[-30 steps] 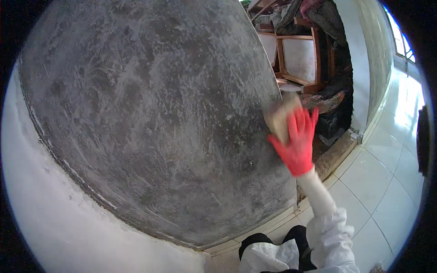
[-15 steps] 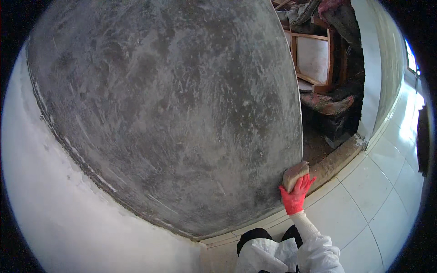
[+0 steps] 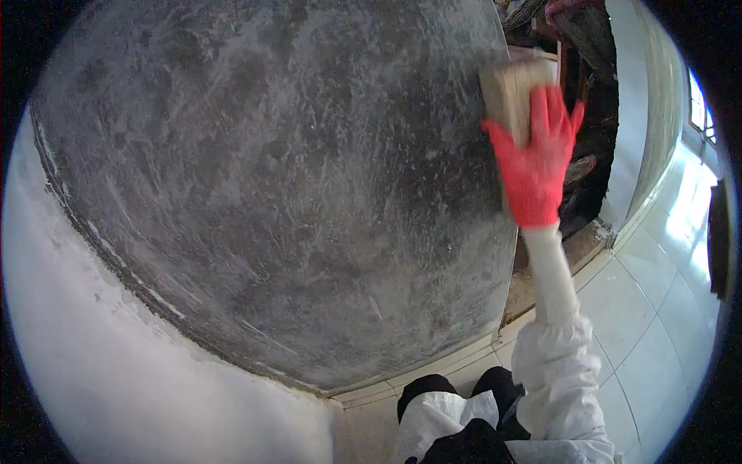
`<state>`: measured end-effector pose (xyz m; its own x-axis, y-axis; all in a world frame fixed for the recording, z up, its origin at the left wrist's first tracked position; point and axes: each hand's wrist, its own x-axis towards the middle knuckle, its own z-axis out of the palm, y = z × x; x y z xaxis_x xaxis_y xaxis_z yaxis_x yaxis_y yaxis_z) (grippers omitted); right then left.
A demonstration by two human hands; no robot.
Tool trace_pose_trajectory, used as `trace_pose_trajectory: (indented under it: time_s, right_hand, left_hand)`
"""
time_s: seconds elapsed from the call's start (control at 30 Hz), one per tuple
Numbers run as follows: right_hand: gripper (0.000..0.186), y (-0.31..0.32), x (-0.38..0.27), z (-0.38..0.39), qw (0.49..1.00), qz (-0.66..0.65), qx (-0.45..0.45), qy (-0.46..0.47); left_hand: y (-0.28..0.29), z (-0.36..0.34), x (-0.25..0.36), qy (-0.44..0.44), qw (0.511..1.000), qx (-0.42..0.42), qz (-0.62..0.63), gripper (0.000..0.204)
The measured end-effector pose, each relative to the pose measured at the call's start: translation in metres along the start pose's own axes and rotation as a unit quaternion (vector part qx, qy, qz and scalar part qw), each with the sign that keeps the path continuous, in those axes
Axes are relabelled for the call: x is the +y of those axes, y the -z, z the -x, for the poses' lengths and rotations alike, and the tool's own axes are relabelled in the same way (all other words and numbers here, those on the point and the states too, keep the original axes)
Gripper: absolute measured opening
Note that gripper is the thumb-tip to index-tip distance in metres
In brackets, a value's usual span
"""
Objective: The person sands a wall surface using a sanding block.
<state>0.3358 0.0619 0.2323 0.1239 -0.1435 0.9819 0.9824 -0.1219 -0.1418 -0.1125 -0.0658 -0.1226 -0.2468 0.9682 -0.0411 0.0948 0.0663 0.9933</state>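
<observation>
My right hand [image 3: 539, 166], in a red glove, is closed around a tan, oblong block [image 3: 506, 94]. Fingers lie over its right side, and the thumb is on the left. The block sits at the upper right edge of a mottled grey, cement-like wall surface [image 3: 309, 170], overlapping the opening beside it; whether it touches the edge is hard to tell. Motion blurs the block and hand somewhat. Of my left hand nothing shows.
Right of the grey surface a dark opening [image 3: 595, 131] holds wood framing and cloth-like clutter. A white wall [image 3: 154, 371] borders it at lower left. Pale floor tiles [image 3: 618, 301] spread at the right, and my knees [image 3: 425, 387] are at the bottom.
My right hand has carried the block from the lower corner of the grey surface up along its right edge. My forearm reaches farther out, and the view has shifted slightly.
</observation>
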Motion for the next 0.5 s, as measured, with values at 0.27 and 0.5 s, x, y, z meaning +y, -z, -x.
trace_pose_trajectory:
  time_s: [0.27, 0.5]
  right_hand:
    - [0.109, 0.073, 0.036, 0.318, 0.98, -0.047, -0.18, -0.07]
    - [0.088, 0.015, 0.001, 0.084, 0.993, -0.058, -0.107, 0.008]
  left_hand:
    - [-0.004, 0.001, -0.006, -0.011, 1.0, -0.01, -0.01, 0.055]
    - [0.006, 0.005, -0.006, -0.026, 0.998, 0.023, -0.055, 0.057]
